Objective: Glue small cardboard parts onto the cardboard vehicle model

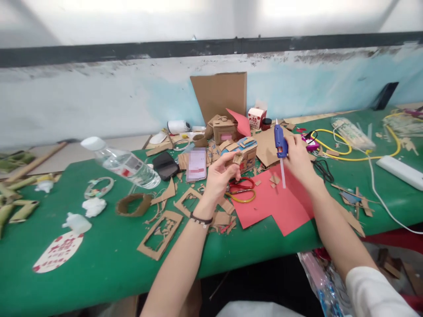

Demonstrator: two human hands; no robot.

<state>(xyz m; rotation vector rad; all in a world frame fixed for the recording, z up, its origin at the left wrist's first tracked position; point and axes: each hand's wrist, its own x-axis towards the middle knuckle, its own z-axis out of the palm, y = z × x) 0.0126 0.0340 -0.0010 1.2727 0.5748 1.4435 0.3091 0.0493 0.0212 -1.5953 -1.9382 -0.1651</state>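
Between the thumb and fingers of my left hand is a small cardboard piece. My right hand grips a blue glue gun, its nozzle pointing up and a clear glue stick hanging from its lower end. Red paper lies beneath the glue gun on the green table. Scissors with red and yellow handles rest beside my left hand, partly over the paper. Just behind that hand stands a small blue and brown cardboard box.
A water bottle leans at the left, near a phone and a cardboard ring. Cardboard frames and scraps lie in front. A yellow cable and a white power strip are at the right.
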